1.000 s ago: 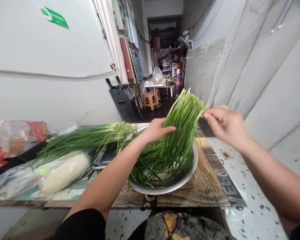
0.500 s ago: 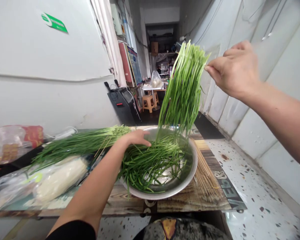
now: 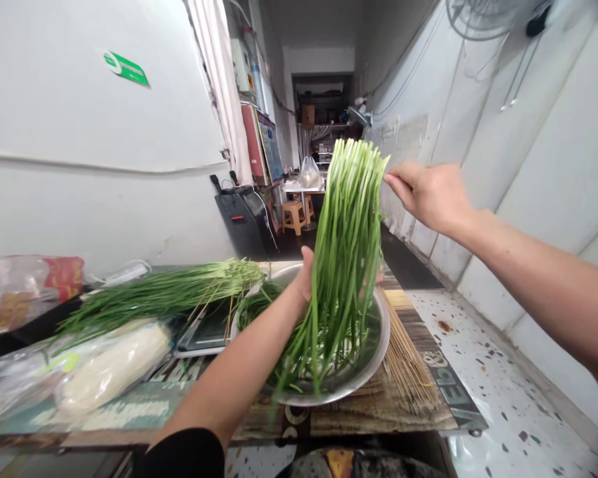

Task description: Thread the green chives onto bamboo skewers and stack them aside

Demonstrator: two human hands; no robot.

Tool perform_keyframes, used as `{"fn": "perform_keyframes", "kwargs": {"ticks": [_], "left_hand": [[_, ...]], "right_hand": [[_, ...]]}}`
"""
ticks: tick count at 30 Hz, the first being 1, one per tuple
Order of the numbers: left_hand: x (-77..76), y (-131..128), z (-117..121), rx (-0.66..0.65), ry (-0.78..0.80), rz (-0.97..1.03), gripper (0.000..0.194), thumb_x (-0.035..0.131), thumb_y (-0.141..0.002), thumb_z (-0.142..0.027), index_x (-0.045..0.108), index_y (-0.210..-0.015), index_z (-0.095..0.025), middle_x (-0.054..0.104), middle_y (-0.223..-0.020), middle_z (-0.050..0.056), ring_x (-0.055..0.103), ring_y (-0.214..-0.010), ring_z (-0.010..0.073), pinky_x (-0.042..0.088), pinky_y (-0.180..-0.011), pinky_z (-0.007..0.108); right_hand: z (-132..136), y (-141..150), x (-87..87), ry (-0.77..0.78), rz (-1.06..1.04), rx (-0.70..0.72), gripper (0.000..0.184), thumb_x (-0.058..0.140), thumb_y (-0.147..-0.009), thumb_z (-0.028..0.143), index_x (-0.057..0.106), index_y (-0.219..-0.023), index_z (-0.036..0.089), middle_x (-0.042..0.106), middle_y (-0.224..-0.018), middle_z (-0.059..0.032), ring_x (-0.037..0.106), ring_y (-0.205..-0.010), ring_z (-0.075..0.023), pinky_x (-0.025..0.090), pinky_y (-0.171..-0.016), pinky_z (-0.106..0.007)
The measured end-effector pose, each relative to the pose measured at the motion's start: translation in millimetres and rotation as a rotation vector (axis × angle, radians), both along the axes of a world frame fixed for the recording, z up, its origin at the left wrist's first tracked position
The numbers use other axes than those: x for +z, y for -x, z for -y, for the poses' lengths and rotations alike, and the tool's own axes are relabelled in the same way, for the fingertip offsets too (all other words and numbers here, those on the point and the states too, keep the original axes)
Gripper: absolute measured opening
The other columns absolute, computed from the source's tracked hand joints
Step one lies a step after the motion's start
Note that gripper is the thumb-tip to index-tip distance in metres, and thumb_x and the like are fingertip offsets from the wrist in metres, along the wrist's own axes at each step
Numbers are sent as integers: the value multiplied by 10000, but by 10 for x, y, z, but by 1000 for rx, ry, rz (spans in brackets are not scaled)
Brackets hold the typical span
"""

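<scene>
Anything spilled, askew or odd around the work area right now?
A brown stain stands out against the pale speckled floor right of the table. The thin sticks beside the bowl lie splayed at differing angles, which looks a bit untidy. I see nothing damaged.

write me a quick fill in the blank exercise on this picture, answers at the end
The right hand pinches the bunch of chives, whose pale ends point ____.
Part of the left hand is out of sight ____ the bunch.
In the picture, thin skewers lie to the ____ of the metal bowl.
The sticker on the wall is mostly ____ in colour.

Missing words: up; behind; right; green.
</scene>
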State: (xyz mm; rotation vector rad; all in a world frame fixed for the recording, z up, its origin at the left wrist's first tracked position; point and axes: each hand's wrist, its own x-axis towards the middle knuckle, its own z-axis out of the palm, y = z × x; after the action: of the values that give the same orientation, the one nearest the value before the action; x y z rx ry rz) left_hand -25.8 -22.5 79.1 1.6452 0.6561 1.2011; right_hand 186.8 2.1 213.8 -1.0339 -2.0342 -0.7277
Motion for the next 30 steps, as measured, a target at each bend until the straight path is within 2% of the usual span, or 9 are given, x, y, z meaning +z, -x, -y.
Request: {"fn": "perform_keyframes", "kwargs": {"ticks": [3, 6, 10, 12, 15, 20, 22, 25, 30], "left_hand": [[-144, -161, 342, -287, 273, 132, 933, 275, -603, -892, 635, -1090, -181, 638, -1058, 181, 610, -984, 315, 471, -744, 439], [-217, -175, 577, -440, 544, 223, 849, 438, -590, -846, 631, -1061, -167, 633, -1065, 156, 620, -920, 260, 486, -732, 381], [-132, 100, 690, -429, 699, 143, 418, 742, -596, -490, 649, -755, -115, 639, -756, 84, 568, -614, 125, 466, -605, 283], [20, 411, 701, -305, 679, 11, 272, 772, -597, -338, 610, -640, -124, 591, -624, 35, 528, -533, 98, 443, -551, 264], [341, 1068, 712, 3, 482, -272, 175, 754, -606, -255, 627, -680, -160, 573, -558, 6, 502, -480, 107, 428, -525, 280], [767, 2249, 651, 583, 141, -884, 225, 709, -633, -253, 686, -851, -202, 677, -741, 42, 606, -676, 183, 448, -681, 307], [797, 2648, 580, 772, 36, -1179, 243, 683, -654, -252, 681, -893, -209, 697, -859, 54, 615, -826, 217, 426, -774, 310], [703, 3173, 431, 1015, -4, -1541, 273, 594, -736, -250, 648, -993, -177, 674, -1043, 117, 580, -1005, 266, 358, -888, 361], [407, 3851, 193, 1156, 126, -1759, 316, 492, -819, -276, 627, -1076, -151, 657, -1089, 183, 564, -1062, 308, 244, -955, 470]], "right_hand": [[-49, 2, -113, 2, -6, -28, 423, 344, -936, 482, 616, -871, 165, 639, -716, -57, 600, -736, -197, 364, -639, -291], [-95, -3, -277, -28, 34, -86, 431, 350, -934, 468, 649, -836, 173, 624, -637, -58, 567, -602, -176, 307, -554, -287], [-233, 26, -493, -40, 35, -148, 425, 383, -911, 489, 675, -821, 192, 615, -584, -80, 491, -474, -167, 225, -482, -308], [-305, 115, -553, -8, 31, -122, 398, 409, -896, 494, 672, -799, 211, 599, -547, -76, 456, -434, -166, 228, -467, -311], [-321, 412, -586, 152, -63, 1, 320, 454, -877, 429, 655, -730, 229, 585, -514, -51, 465, -430, -167, 268, -464, -307], [-291, 1376, -741, 599, -370, 262, 274, 529, -807, 334, 624, -603, 178, 571, -472, -1, 467, -404, -116, 345, -471, -263], [-328, 1873, -901, 738, -525, 382, 243, 527, -781, 327, 647, -651, 161, 563, -461, 7, 448, -381, -104, 337, -440, -246], [-394, 2629, -1195, 940, -677, 455, 235, 507, -773, 293, 663, -676, 146, 598, -499, 1, 446, -393, -86, 336, -439, -222], [-490, 3577, -1598, 1093, -738, 366, 302, 457, -813, 280, 651, -629, 139, 652, -592, -25, 461, -416, -80, 340, -448, -218]]}}
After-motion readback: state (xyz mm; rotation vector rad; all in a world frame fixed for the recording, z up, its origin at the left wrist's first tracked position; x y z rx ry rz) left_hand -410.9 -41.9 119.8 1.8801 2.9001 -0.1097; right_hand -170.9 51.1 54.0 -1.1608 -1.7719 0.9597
